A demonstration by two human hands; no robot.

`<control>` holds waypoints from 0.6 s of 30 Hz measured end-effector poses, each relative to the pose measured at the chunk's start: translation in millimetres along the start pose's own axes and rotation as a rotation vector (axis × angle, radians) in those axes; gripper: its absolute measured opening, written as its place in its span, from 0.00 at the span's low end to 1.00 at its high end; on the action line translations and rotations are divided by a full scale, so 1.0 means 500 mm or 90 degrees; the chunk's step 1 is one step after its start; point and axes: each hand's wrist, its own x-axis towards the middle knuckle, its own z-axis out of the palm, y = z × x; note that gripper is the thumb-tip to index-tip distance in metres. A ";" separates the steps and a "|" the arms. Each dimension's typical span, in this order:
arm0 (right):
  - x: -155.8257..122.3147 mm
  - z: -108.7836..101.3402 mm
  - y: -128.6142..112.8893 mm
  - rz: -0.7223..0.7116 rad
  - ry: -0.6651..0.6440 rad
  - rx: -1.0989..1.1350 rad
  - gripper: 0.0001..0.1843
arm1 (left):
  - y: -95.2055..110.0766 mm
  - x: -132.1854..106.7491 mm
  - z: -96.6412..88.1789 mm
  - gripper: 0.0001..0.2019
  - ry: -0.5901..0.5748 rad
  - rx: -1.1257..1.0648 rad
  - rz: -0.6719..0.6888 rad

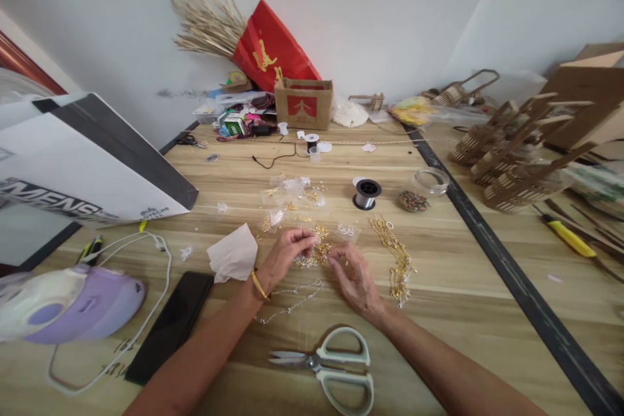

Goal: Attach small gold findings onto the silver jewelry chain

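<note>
- Scissors point(316, 363), nearest the body: could be knocked if the right forearm point(439, 354) is swung inward
- Gold chains point(400, 266), laid right of the right hand point(355, 276): could be tangled if brushed by it
- Silver chain point(291, 309), laid between the forearms: could be snagged by the yellow bracelet point(260, 285)
- Charm pile point(322, 248), set between both hands' fingertips: loose bits could be scattered by a rough pinch
- Grip: left hand point(292, 248) nearly closed at the pile, right loosely curled with a small gap; whether anything is held cannot be told
- Gold chains' long axis: aimed away from the body, far end leaned left
- Silver chain: slanted, ring end pointed far right
- Pile: spread out, no clear axis seen
</note>
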 end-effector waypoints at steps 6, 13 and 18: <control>-0.001 0.000 -0.006 -0.006 0.005 0.007 0.04 | -0.025 -0.040 0.020 0.13 -0.011 -0.134 -0.054; -0.001 0.002 -0.011 -0.011 0.005 0.006 0.04 | -0.041 -0.043 0.026 0.14 -0.045 -0.196 -0.064; -0.002 0.004 -0.009 -0.011 -0.013 0.004 0.05 | -0.047 -0.044 0.022 0.16 -0.047 -0.237 -0.079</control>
